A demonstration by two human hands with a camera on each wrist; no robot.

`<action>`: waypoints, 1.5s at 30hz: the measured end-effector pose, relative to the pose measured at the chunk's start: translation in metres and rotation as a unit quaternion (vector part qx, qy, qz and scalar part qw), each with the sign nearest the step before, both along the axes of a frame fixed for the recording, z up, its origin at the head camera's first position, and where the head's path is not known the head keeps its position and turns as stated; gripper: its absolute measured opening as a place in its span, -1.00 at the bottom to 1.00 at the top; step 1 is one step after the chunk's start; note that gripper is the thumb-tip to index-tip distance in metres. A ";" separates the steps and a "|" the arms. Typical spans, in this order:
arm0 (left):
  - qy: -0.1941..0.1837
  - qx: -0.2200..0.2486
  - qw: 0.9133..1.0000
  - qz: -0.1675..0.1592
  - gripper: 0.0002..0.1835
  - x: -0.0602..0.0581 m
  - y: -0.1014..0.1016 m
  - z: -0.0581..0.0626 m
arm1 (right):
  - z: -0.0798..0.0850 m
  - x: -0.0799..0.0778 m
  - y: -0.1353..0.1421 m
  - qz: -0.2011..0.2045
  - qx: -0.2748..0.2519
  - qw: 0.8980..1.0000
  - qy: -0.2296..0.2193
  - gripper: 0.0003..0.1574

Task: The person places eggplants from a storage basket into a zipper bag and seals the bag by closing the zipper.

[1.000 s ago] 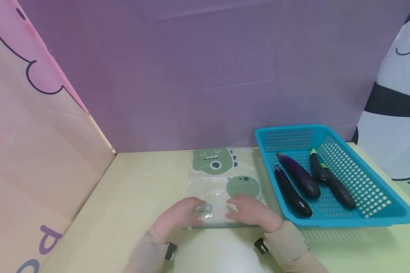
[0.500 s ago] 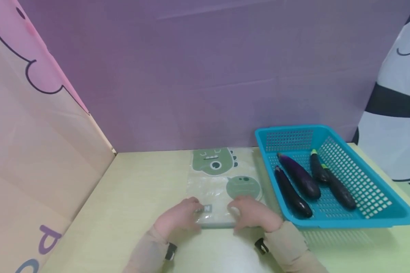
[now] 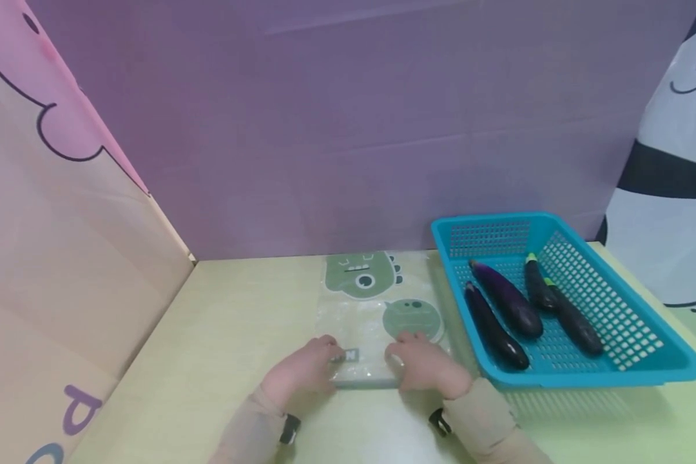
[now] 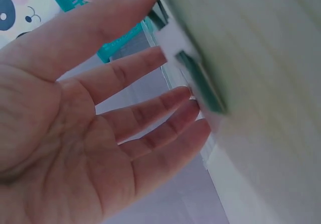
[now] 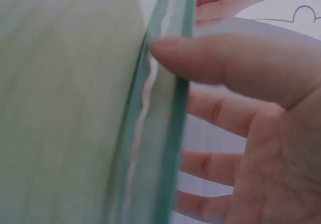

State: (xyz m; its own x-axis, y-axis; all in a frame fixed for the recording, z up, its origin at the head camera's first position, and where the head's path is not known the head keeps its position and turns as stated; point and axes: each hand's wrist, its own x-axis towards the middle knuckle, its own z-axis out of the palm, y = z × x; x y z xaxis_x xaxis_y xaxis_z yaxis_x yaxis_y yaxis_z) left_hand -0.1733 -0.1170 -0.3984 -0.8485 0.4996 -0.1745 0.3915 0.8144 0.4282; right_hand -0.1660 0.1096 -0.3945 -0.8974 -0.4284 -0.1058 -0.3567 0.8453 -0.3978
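In the head view a clear zip bag [image 3: 348, 322] with green dinosaur prints lies flat on the table, its green-edged zip side nearest me. My left hand [image 3: 301, 370] holds its near left part; in the left wrist view the thumb lies over the green zip edge and a white slider [image 4: 175, 40] sits beside it. At the near right part, my right hand [image 3: 432, 366] holds the same edge: the right wrist view has the thumb across the zip strip [image 5: 145, 98], the other fingers spread on the far side. Where several fingertips end is hidden by the bag.
Right of the bag stands a blue plastic basket [image 3: 620, 380] with several dark eggplants [image 3: 507, 299] in it. A purple backdrop [image 3: 325, 129] rises behind the pale wooden table [image 3: 238, 309], and a printed panel [image 3: 64, 258] borders it on the left.
Both thumbs have come down from the top of the bag to its near edge, and the hands have settled there. The bag and basket have not moved.
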 end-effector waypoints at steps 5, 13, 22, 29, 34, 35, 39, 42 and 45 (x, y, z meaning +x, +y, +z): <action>0.007 0.002 1.000 -0.009 -0.42 0.000 0.000 0.002 | -0.003 -0.003 0.001 0.005 0.000 1.000 0.013 -0.61; -0.004 0.011 1.000 -0.009 -0.51 0.000 -0.001 0.002 | -0.008 -0.007 0.007 0.041 -0.031 0.998 0.045 -0.92; 0.000 0.014 1.000 -0.016 -0.63 -0.003 -0.003 -0.002 | -0.011 -0.012 0.010 0.028 -0.069 0.997 0.031 -0.81; -0.005 0.024 1.000 -0.019 -0.65 -0.004 -0.002 -0.001 | -0.011 -0.012 0.007 -0.018 -0.095 0.995 0.007 -0.87; -0.002 0.024 1.000 -0.020 -0.66 -0.004 -0.002 -0.001 | -0.010 -0.014 0.006 -0.038 -0.095 0.995 0.015 -0.92; -0.003 0.024 1.000 -0.019 -0.66 -0.004 -0.002 -0.001 | -0.011 -0.014 0.006 -0.038 -0.095 0.995 0.018 -0.92; -0.012 0.023 1.000 -0.010 -0.65 -0.004 -0.002 -0.001 | -0.011 -0.017 0.006 -0.038 -0.101 0.994 0.034 -0.87; -0.017 0.031 0.999 -0.005 -0.65 -0.004 -0.003 0.000 | -0.010 -0.017 0.006 -0.043 -0.108 0.992 0.043 -0.84; -0.016 0.040 0.999 -0.002 -0.65 -0.003 -0.003 0.001 | -0.008 -0.017 0.005 -0.054 -0.119 0.990 0.050 -0.86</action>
